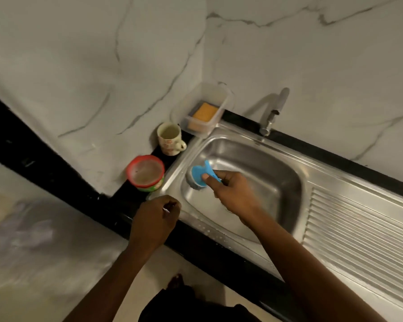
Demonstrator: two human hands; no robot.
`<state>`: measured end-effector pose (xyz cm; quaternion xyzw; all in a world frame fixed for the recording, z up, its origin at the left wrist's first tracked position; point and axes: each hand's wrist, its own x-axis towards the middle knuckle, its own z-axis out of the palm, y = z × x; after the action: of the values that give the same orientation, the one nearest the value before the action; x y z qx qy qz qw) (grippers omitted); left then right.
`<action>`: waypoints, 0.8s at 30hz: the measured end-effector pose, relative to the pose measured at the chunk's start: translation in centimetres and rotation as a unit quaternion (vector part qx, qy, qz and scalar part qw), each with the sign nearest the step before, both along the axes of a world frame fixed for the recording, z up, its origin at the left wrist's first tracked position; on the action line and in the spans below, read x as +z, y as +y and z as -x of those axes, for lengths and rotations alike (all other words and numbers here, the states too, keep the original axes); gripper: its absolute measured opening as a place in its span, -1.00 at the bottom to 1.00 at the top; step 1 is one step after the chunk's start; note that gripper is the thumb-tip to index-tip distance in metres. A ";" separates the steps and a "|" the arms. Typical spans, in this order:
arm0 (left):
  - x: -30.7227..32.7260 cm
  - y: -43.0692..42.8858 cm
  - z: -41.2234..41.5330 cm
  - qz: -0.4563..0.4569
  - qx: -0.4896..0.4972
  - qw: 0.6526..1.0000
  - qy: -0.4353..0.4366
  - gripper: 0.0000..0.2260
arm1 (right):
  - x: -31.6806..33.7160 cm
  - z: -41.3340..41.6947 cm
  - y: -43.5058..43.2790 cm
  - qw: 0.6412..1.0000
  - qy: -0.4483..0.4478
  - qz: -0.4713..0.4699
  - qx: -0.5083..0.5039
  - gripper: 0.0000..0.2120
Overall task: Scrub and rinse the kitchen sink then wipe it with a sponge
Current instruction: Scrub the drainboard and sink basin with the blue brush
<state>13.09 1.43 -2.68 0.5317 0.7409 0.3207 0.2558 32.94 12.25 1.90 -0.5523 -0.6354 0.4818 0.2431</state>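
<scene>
Right hand [228, 189] gripped the scrubber [199, 176] in the sink [277, 177], scrubbing stage I'd say; left hand [155, 219] curled, can't tell if empty; sponge [205, 112] untouched.

Head-worn view, steeply down, near sink [268, 175]

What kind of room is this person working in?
Probably a home kitchen: a stainless steel sink with a ribbed drainboard, a tap by the marble-look wall, and the right hand holding a blue scrubber.
</scene>
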 end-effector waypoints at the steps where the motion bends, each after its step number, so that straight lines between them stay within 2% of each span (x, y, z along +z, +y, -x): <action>1: -0.1 -0.1 1.1 0.001 0.009 1.000 0.002 -0.95 | 0.1 1.6 0.5 1.000 -0.011 -0.020 0.017 -0.77; 6: -0.5 -0.8 5.6 -0.002 0.041 0.999 0.014 -0.92 | -0.6 9.0 2.2 0.990 -0.050 -0.095 0.095 -0.73; 10: -0.7 -1.0 7.8 0.012 0.056 0.998 -0.009 -0.93 | -2.4 13.4 3.1 0.974 -0.135 -0.112 0.140 -0.62; 16: -1.1 -1.2 9.7 0.021 0.078 0.996 -0.040 -0.92 | -3.4 16.3 4.1 0.939 -0.243 -0.151 0.192 -0.57; 24: -1.7 -1.1 10.9 0.027 0.077 0.996 -0.039 -0.94 | -4.4 17.7 4.4 0.919 -0.296 -0.147 0.216 -0.58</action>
<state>2.16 0.36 -4.37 0.4532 0.7772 0.3402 0.2735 15.26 16.64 -2.50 -0.4770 -0.8460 0.2380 0.0128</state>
